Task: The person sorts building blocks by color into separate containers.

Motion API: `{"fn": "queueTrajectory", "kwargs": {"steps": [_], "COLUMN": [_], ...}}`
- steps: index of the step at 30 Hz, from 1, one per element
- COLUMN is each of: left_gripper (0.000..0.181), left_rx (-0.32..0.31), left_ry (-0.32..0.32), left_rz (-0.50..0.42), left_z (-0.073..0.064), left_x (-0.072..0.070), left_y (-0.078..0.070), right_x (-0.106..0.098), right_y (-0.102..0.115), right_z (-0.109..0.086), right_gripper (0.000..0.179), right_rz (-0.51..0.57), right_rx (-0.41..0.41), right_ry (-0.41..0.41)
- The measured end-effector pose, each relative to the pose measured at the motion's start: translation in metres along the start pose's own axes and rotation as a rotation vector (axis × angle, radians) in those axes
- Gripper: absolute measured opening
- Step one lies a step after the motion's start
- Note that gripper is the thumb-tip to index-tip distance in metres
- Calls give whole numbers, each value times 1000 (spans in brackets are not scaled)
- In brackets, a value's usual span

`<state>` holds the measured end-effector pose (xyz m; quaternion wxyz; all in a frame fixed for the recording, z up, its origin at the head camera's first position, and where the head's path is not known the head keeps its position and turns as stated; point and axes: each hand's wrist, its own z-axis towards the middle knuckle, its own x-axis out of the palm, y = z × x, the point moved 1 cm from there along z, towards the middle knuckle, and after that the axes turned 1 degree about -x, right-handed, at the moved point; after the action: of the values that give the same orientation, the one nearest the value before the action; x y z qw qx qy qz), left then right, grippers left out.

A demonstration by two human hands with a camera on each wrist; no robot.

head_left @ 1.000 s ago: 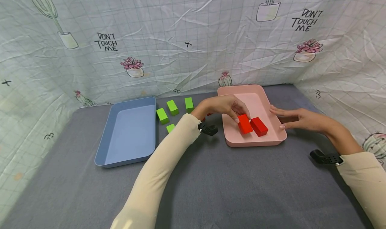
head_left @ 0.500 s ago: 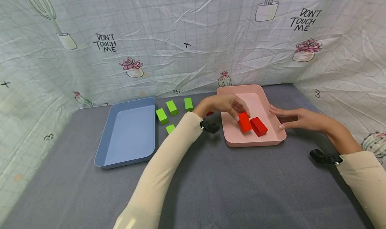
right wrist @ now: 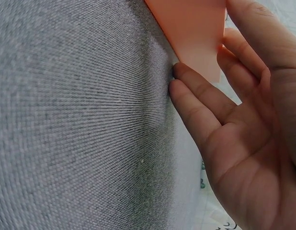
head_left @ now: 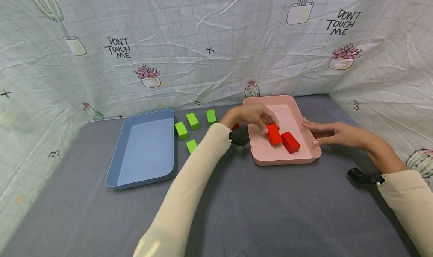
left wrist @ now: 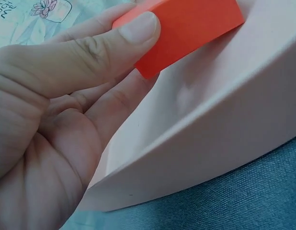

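My left hand (head_left: 252,114) pinches a red rectangular block (head_left: 274,134) between thumb and fingers, over the pink tray (head_left: 284,114). In the left wrist view the thumb presses one face of that block (left wrist: 193,31), with other fingers behind it. A second red block (head_left: 290,142) lies in the tray, just right of the held one. At the tray's right wall is my right hand (head_left: 333,133), its fingers extended and its fingertips at the rim. The right wrist view shows the tray's side wall (right wrist: 196,28) beside those fingers. Whether the held block touches the tray floor is unclear.
A blue tray (head_left: 149,148) stands to the left. Several green blocks (head_left: 193,121) lie between the two trays, one partly behind the left sleeve. Part of another red block (head_left: 236,126) peeks out behind the left wrist. A patterned cloth (head_left: 209,31) hangs behind the grey tabletop (head_left: 270,212).
My left hand and the red block it holds have shifted slightly toward the back of the pink tray. The left forearm has swung a little right. My right hand has stayed in place.
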<state>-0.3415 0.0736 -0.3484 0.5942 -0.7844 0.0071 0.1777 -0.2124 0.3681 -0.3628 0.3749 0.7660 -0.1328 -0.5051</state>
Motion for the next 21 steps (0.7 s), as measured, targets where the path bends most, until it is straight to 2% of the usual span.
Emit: {"fn": "queueTrajectory", "kwargs": {"steps": [4, 8, 16, 21], "left_gripper": [35, 35, 38, 43], "left_rx": [-30, -48, -41, -40], "left_ry": [-1, 0, -9, -17], "left_rz": [15, 99, 253, 276], "left_z": [3, 6, 11, 12], "left_x": [-2, -3, -2, -1], "left_y": [1, 0, -4, -5], "right_x": [1, 1, 1, 1], "right_y": [0, 0, 0, -1], "right_z": [0, 0, -1, -1], "right_gripper": [73, 73, 73, 73], "right_rz": [5, 8, 10, 13], "right_rx": [0, -6, 2, 3], "right_ry": [-7, -8, -12, -10]}}
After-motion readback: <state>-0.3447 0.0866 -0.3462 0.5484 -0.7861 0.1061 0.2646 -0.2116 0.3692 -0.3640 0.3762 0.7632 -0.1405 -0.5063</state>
